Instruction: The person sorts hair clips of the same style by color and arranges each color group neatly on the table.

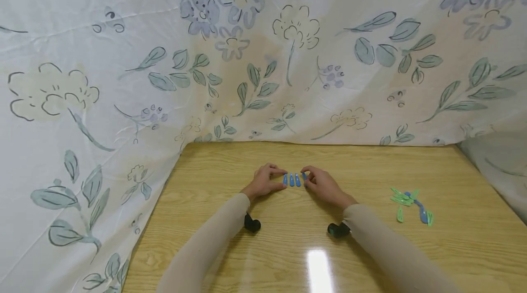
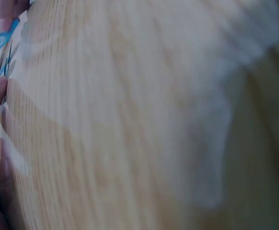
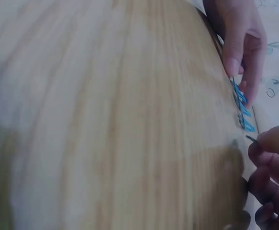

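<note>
Several blue snap hair clips stand side by side in a short row on the table, among them a middle clip (image 1: 292,179). My left hand (image 1: 261,181) pinches the leftmost blue hair clip (image 1: 285,179) lengthwise, index finger at its far end and thumb at its near end. Just right of the row, my right hand (image 1: 325,186) holds another blue hair clip (image 2: 4,37) between thumb and fingers, slightly tilted. In the right wrist view the row of blue clips (image 3: 247,125) lies between both hands, partly hidden by the left fingers.
On the right of the wooden table (image 1: 230,160) lies a loose group of green hair clips (image 1: 401,198) with a blue curved item (image 1: 423,213) among them. A floral cloth (image 1: 255,78) hangs behind and at the sides. Black wrist mounts (image 1: 338,230) sit under the forearms.
</note>
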A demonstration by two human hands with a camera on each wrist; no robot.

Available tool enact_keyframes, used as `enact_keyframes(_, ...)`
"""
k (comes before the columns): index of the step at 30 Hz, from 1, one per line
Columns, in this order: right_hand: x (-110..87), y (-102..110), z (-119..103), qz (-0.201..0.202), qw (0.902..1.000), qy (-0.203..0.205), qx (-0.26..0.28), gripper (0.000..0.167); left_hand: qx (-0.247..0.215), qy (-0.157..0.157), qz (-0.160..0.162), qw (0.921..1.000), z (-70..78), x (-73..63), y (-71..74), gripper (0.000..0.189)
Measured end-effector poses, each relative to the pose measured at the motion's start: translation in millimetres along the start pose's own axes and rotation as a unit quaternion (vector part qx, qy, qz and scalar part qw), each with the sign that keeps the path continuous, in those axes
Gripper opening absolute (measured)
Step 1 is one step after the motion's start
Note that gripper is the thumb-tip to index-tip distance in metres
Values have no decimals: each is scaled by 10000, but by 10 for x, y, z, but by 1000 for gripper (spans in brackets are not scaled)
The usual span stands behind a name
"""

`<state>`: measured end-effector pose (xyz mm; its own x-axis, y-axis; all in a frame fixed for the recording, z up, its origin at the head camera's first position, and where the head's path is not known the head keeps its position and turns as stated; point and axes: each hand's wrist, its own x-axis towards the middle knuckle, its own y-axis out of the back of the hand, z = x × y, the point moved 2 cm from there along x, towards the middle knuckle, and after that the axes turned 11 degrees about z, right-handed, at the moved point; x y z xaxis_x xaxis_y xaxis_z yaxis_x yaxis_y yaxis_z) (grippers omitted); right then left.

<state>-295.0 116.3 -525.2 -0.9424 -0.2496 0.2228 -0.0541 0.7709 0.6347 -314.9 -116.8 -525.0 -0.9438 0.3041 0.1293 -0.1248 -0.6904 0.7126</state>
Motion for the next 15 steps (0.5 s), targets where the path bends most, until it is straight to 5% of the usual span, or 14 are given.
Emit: enact_keyframes(15, 30, -56, 54, 389, 9984, 5, -411, 22, -81, 231, 26, 9997, -15, 29, -35, 46)
